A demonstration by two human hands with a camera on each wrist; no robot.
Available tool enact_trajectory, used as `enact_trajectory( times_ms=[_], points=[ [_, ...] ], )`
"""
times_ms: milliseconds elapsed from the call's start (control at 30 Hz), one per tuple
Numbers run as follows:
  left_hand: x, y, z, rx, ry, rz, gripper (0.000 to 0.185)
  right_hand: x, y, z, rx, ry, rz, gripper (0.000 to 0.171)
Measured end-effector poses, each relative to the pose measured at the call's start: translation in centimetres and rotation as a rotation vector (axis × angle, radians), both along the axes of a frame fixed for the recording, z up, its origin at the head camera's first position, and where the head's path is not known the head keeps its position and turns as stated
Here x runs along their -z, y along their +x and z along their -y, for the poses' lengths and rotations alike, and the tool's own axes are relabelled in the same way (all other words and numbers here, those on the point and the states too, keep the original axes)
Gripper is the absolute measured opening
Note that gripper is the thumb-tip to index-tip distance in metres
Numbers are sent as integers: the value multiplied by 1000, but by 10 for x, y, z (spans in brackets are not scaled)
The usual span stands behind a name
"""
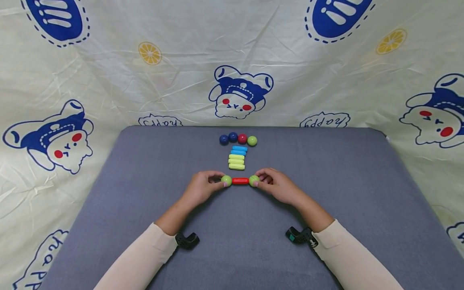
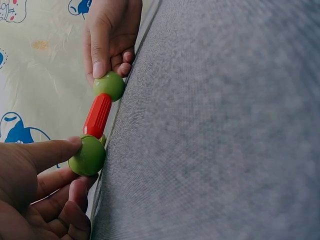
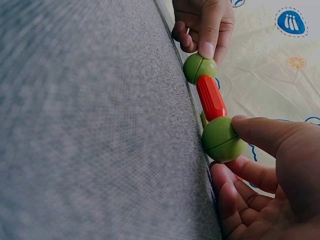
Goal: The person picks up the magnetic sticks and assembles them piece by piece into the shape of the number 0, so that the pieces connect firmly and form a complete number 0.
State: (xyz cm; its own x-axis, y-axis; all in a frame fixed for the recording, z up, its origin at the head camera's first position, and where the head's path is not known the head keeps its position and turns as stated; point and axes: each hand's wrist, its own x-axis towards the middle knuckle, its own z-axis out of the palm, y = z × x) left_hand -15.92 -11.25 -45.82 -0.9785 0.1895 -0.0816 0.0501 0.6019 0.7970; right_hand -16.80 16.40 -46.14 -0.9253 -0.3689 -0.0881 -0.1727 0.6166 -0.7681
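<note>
On my cameras, the left hand (image 1: 201,187) pinched one green ball (image 1: 226,181) and the right hand (image 1: 282,185) another green ball (image 1: 254,181); the red rod (image 1: 240,181) lay between their fingers (image 2: 52,152), touching both. I judged that uneven pressure could make it slip out.

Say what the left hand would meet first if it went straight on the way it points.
Beyond the green ball it pinches, the left hand would probably meet the red stick first, set against that ball.
</note>
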Motion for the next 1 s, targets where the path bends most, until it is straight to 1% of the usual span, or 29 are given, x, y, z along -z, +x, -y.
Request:
enact_trajectory(
  times_ms=[300, 533, 633, 733, 833, 1000],
  points=[
    [1, -1, -1, -4, 17, 2, 27, -2, 0, 0, 2, -7, 10, 34],
    [-2, 0, -1, 28, 22, -1, 30, -1, 0, -1, 4, -3, 5, 35],
    [-3, -2, -2, 28, 27, -19, 31, 0, 0, -1, 5, 0, 4, 35],
    [-4, -6, -4, 12, 25, -49, 30, 0, -1, -1, 5, -2, 3, 35],
    [-4, -14, -6, 0, 34, -79, 27, 0, -1, -1, 3, -3, 2, 35],
    [-3, -27, -7, -7, 63, -89, 23, 0, -1, -1, 1, -2, 2, 34]
  ],
)
